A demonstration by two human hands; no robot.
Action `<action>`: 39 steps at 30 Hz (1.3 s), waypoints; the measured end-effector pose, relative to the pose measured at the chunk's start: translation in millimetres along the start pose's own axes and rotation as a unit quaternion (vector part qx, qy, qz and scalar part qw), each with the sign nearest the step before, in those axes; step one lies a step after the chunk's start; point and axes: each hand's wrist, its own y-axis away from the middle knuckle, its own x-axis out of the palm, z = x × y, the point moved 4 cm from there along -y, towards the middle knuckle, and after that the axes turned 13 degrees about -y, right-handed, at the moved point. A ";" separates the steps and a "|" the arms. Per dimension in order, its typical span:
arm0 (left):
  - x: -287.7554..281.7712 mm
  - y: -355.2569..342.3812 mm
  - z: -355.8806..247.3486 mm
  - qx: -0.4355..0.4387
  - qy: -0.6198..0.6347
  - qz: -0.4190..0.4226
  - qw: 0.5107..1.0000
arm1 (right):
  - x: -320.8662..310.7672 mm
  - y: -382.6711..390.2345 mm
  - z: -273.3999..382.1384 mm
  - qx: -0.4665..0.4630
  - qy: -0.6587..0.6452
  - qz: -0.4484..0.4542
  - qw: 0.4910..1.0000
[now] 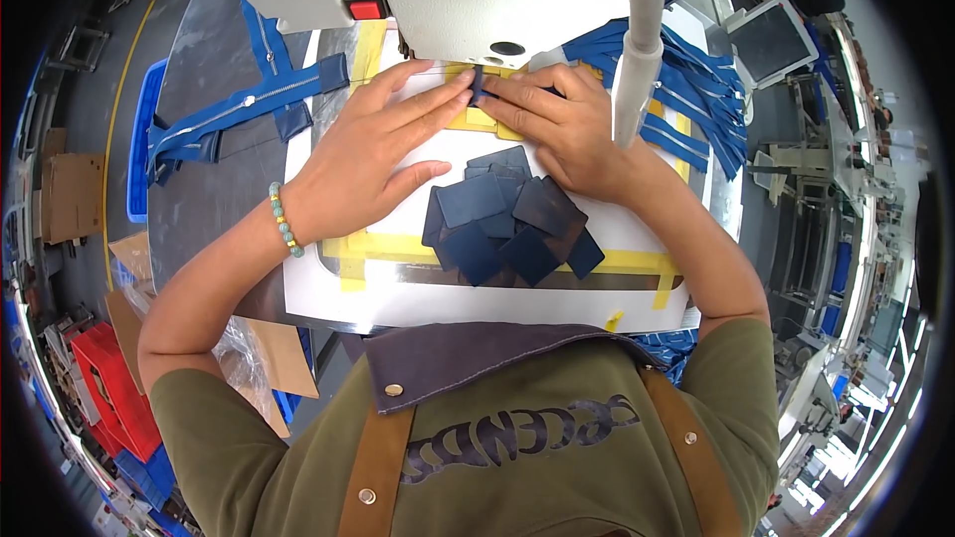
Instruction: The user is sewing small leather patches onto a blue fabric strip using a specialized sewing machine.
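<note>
Beneath the sewing machine's head, my fingertips meet at a small dark blue tab [477, 86] on a yellow template [474, 120]. My left hand [383, 134] presses the tab from the left with its index and middle fingers, its thumb held apart. From the right, my right hand [572, 124] grips the same tab, fingers close together and partly curled. Some dark blue material shows between the right fingers; its shape is mostly hidden. Just below both hands lies a loose heap of dark blue rectangular patches [473, 201] on a white sheet [388, 300].
The white sewing machine [517, 0] overhangs the work, with a grey post [639, 70] beside my right hand. Blue zippers [249, 99] lie at the left, and a bundle of more blue zippers [686, 89] at the right. A blue bin [139, 159] stands beyond the table's left edge.
</note>
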 end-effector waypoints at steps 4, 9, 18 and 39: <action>0.3 -3.8 -3.5 0.003 -0.011 0.019 1.000 | 3.1 -0.4 0.4 -0.019 0.019 -0.007 1.000; 1.1 -8.3 -4.4 0.014 -0.034 0.002 0.999 | 7.8 5.4 -4.8 -0.004 -0.007 -0.042 0.999; 1.8 -21.1 -17.0 0.057 -0.126 -0.097 0.986 | 5.6 14.4 -7.1 0.015 -0.052 -0.081 0.995; 4.1 -20.2 7.3 0.077 -0.036 -0.097 0.992 | 5.4 4.0 0.5 -0.006 0.053 -0.058 0.997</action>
